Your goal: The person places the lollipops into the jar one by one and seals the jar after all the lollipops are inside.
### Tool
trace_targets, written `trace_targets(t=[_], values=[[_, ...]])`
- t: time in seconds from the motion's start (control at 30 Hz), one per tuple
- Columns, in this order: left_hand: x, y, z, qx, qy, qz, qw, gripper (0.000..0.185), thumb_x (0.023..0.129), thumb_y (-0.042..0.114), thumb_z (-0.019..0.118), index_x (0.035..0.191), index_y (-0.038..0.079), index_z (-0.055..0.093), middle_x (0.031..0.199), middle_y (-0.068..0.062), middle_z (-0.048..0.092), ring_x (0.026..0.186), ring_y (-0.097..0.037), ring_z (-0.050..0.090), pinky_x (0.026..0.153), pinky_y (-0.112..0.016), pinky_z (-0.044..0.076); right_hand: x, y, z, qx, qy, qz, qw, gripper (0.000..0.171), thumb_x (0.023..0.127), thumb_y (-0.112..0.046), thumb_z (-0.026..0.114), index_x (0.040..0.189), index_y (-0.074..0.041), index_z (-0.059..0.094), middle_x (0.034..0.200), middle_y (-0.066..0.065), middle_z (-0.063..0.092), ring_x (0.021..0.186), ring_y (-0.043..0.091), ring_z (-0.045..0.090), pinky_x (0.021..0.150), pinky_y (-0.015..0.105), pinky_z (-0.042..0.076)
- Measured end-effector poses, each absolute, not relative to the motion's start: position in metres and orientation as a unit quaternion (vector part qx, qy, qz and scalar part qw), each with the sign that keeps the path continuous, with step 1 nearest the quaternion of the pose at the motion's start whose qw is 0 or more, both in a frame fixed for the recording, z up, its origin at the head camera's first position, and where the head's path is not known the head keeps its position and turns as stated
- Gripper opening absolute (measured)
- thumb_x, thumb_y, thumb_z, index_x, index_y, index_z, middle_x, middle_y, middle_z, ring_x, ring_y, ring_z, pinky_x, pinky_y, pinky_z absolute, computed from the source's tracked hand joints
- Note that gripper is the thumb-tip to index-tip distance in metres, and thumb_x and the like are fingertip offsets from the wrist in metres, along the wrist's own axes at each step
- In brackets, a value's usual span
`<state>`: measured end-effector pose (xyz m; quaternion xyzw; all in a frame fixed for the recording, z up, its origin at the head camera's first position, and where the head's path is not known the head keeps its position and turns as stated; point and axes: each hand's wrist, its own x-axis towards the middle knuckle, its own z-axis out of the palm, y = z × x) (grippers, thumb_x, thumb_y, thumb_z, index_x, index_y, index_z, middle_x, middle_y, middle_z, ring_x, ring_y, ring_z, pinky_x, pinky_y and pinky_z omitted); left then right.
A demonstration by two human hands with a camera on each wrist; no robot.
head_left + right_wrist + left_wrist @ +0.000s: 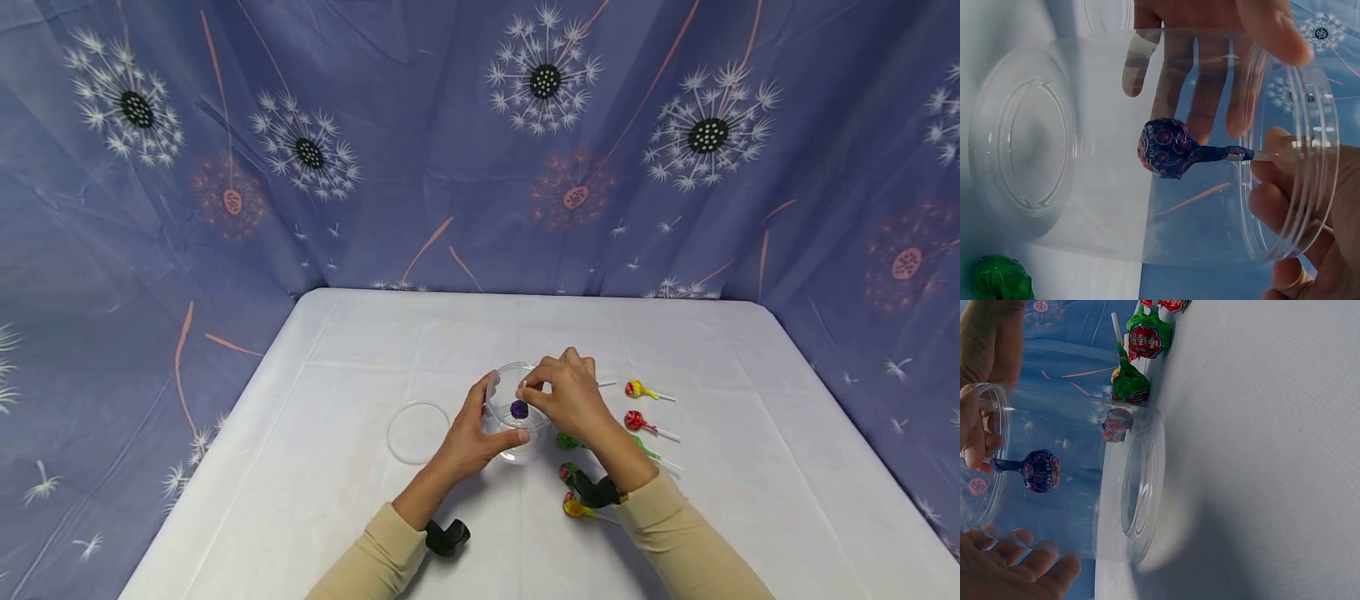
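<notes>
Two forearms in tan sleeves (375, 550) reach forward from the bottom edge, a black wrist device (447, 538) on each. Beneath and around the right forearm, which hides some of them, lie wrapped lollipops in yellow (574, 507), green (567, 442) and red (635, 421), on white sticks. The left hand (471, 435) curls round the side of a clear jar (519, 455), thumb on the near side, fingers spread along the wall. The right hand (566, 393) bends over the jar's mouth, thumb and fingertips pinching the stick of a purple lollipop (1169, 150), which hangs head-down inside the jar, apart from its base. Just left of the jar, a clear round lid (417, 432) lies flat. White cloth covers the table (375, 342); beyond its far edge hangs a blue dandelion-print curtain (420, 167).
</notes>
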<state>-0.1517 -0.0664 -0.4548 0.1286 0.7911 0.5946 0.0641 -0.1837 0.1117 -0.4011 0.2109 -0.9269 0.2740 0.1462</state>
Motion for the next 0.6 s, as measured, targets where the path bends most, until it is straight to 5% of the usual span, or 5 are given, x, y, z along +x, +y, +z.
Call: trace_targets(t=[0.6], values=[[-0.1522, -0.0659, -0.4551, 0.124, 0.794, 0.591, 0.068, 0.098, 0.075, 0.041, 0.078, 0.150, 0.025, 0.017, 0.151, -0.013, 0.032, 0.132, -0.035, 0.042, 0.106, -0.048, 0.039, -0.1848, 0.1120, -0.4050, 0.199, -0.927, 0.280, 0.149, 0.008, 0.075, -0.027, 0.079, 0.078, -0.021, 0.075, 0.074, -0.009, 0.066, 0.074, 0.013, 0.040, 0.077, 0.038, 0.027]])
